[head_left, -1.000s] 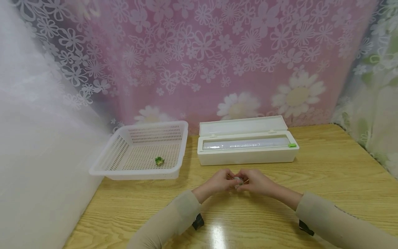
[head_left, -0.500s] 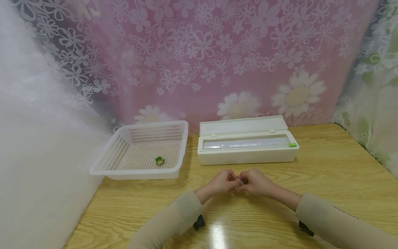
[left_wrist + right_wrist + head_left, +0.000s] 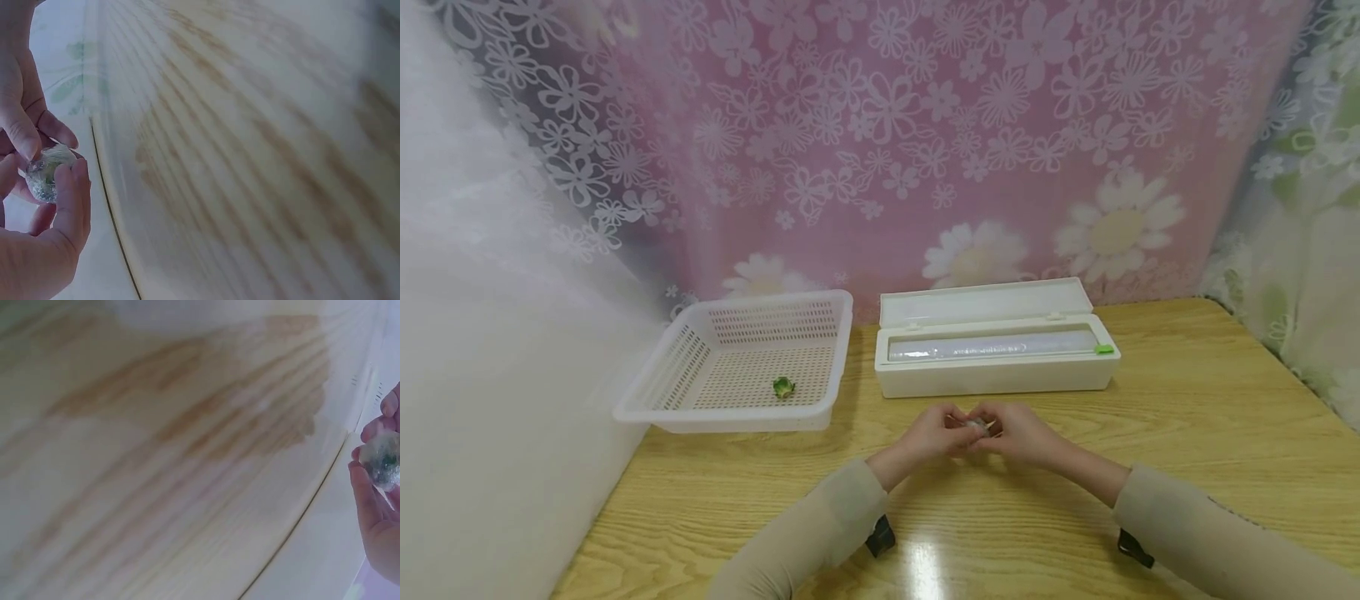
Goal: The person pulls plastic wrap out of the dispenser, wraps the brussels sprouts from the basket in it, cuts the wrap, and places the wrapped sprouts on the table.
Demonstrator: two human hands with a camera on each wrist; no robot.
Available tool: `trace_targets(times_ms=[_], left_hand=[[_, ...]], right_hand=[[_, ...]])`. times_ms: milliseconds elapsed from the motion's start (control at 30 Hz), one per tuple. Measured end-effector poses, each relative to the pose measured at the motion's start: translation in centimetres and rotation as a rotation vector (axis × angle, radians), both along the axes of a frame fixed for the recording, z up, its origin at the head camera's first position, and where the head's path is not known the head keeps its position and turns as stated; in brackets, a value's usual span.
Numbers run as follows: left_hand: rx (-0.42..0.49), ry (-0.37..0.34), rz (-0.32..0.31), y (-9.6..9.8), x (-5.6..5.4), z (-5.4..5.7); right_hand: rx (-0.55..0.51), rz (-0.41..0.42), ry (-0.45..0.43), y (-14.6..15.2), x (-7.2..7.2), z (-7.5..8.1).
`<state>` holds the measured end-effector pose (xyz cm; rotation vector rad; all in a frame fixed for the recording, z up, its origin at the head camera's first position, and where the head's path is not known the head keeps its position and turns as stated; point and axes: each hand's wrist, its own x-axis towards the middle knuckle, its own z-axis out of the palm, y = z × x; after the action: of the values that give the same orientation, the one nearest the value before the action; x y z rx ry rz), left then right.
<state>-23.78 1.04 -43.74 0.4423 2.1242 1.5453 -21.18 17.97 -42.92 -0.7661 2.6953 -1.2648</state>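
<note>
Head view has the left hand and the right hand meeting over the table, with a wrapped ball held between them; whether it touches the wood below, I cannot tell. The likeliest mishap, to my mind, is a drop: the ball is small, and if one hand let go before the other had it firmly, it could roll away. A careless reach forward might also bump the box, which stands open with its roll just beyond the hands; the basket, with a sprout inside, sits well to the left. Left wrist view shows crumpled, shiny wrap with green under it; loose folds could spring open if the pressure eased too soon, or tear under a hard pinch. Left fingers curl along the ball's near side, while the right thumb presses its opposite side. Right wrist view cuts the ball at the frame edge, yet it sits snugly between both sets of fingers, bent and only ball-wide apart.
</note>
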Motion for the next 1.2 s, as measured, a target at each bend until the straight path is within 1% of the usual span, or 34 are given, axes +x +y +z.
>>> trace_targets(times_ms=[100, 200, 233, 367, 467, 600, 800, 1033, 1200], left_hand=[[0.043, -0.049, 0.033, 0.0, -0.1, -0.1], [0.067, -0.076, 0.070, 0.1, -0.3, -0.2], [0.072, -0.084, 0.073, 0.1, -0.4, -0.2], [0.084, -0.097, 0.053, 0.1, -0.5, 0.0], [0.072, -0.084, 0.038, 0.1, -0.5, 0.2], [0.040, -0.061, 0.051, 0.0, -0.3, 0.4], [0.010, -0.011, 0.077, 0.2, 0.0, 0.6], [0.017, 0.046, 0.091, 0.5, 0.4, 1.0], [0.034, 0.059, 0.094, 0.6, 0.6, 1.2]], right_hand=[[-0.009, -0.007, 0.010, 0.0, 0.0, 0.0], [-0.021, -0.009, 0.039, -0.1, 0.1, 0.0], [-0.026, -0.003, 0.051, -0.1, 0.2, 0.0], [-0.031, 0.000, 0.082, -0.1, 0.3, 0.0], [-0.042, -0.017, 0.082, -0.2, 0.4, 0.0], [-0.059, -0.028, 0.088, -0.4, 0.5, 0.0], [-0.059, -0.015, 0.131, -0.5, 0.7, 0.0], [-0.064, -0.059, 0.197, -0.7, 0.9, 0.1], [-0.088, -0.079, 0.195, -0.8, 1.0, 0.1]])
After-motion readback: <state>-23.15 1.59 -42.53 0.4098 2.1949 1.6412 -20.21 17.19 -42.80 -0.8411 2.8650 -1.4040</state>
